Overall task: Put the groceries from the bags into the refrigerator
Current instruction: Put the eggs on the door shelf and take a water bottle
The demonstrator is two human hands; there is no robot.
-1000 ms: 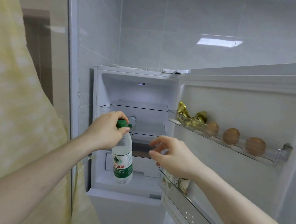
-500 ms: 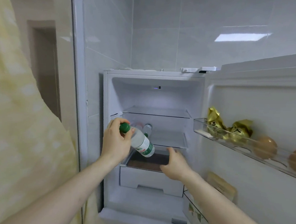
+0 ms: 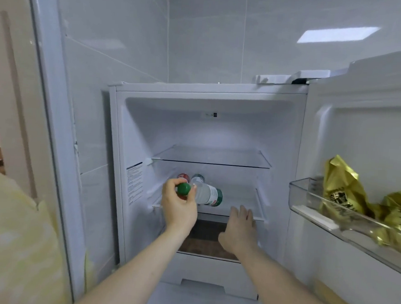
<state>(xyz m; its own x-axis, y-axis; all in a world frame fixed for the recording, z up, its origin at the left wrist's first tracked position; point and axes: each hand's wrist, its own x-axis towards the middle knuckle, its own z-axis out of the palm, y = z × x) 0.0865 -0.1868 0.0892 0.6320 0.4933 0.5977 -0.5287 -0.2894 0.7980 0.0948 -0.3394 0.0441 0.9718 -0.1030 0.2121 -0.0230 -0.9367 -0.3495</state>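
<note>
The white refrigerator stands open in front of me. My left hand grips the green-capped end of a clear water bottle, which lies on its side over the middle glass shelf, base pointing inward. Behind it on that shelf lie two more bottles, one with a red cap and one with a pale green cap. My right hand reaches in with its fingers spread and rests at the shelf's front edge, holding nothing.
The upper glass shelf is bare. A white drawer sits below my hands. The open door on the right carries a clear bin with gold foil packets. A yellow curtain hangs at left.
The bottle went from hanging upright by its cap to lying sideways inside the fridge at the middle shelf. My right hand moved forward to the shelf's edge. My view moved closer.
</note>
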